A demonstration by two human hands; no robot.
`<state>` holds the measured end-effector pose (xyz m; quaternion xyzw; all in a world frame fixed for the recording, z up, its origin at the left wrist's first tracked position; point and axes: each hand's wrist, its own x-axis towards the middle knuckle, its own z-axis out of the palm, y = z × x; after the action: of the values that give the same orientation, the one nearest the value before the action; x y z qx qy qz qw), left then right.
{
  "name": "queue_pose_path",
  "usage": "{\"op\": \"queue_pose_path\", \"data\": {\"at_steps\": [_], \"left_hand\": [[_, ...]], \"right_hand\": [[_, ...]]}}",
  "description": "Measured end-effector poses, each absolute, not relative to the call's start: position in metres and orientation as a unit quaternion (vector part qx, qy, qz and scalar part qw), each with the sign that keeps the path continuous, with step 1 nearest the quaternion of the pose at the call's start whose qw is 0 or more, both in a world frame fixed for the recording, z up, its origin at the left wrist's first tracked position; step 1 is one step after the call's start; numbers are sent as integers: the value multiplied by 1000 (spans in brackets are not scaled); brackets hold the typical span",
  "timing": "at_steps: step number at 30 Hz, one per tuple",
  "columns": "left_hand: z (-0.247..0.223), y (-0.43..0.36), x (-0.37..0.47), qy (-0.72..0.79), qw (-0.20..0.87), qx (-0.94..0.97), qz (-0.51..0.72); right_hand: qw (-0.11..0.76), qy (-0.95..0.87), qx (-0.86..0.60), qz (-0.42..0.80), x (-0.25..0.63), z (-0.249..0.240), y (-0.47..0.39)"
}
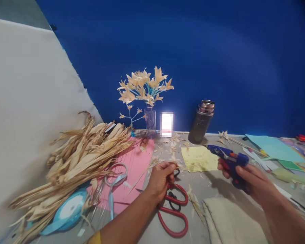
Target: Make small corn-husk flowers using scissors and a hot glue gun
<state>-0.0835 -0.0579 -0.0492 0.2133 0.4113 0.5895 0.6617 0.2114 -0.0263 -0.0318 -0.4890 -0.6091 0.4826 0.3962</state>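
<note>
My right hand is wrapped round a dark blue glue gun, whose nozzle points left above a yellow sheet of paper. Fingers pinched together, my left hand is closed over the middle of the table; a small tan bit shows at the fingertips, too small to name. Just below that hand lie red-handled scissors, with a black looped handle among their loops. Pale husk scraps are scattered beyond the left hand.
Dried corn husks are heaped at left, near blue ribbon and pink paper. Husk flowers stand in a glass vase by a dark open flask. Folded beige cloth lies in front; coloured papers lie right.
</note>
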Motion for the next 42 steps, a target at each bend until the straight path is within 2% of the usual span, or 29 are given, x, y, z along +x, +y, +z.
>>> {"op": "queue_pose_path", "data": {"at_steps": [6,12,42], "left_hand": [[-49,-59,-82,407,652,220,600],[-45,-61,-82,411,652,225,597],[-48,-62,-81,427,639,248,590]], "right_hand": [[275,-682,-412,538,189,-21,-39],[244,-701,-371,558,180,-14,-40],[233,-721,-355,548,179,-14,-42]]}}
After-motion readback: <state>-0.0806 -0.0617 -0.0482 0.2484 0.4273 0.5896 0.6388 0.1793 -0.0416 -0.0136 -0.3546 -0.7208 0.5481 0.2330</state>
